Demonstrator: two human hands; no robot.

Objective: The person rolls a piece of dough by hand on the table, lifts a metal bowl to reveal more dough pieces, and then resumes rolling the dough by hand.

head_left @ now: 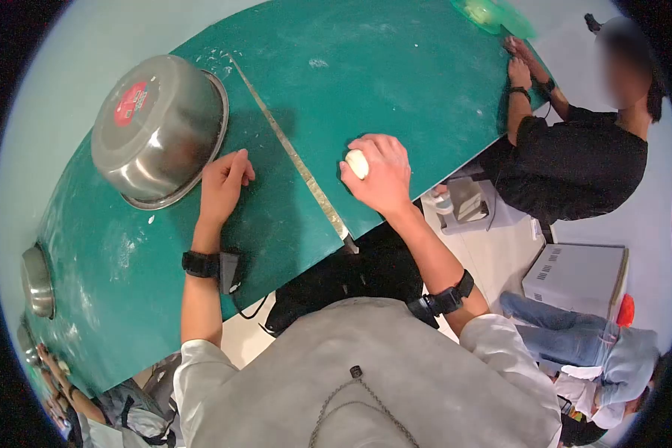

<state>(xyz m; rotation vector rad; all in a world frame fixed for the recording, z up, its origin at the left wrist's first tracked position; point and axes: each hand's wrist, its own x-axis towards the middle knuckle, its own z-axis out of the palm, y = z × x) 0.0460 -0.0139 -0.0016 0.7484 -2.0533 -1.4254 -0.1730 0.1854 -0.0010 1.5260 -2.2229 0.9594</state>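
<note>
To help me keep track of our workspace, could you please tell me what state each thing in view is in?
Large steel bowl: upside down, label upward
Small steel bowl: apparently upside down
Pale lump: rounded, held in the right hand
Left hand: fingers curled, beside the large steel bowl
Green table: marked with white smudges
Tape strip: flat, discoloured

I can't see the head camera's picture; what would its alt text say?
A person's right hand grips a small pale lump over a green table, while the left hand, loosely curled, is beside a large upside-down metal bowl. Another person in black is at the table's edge on the right.
</note>
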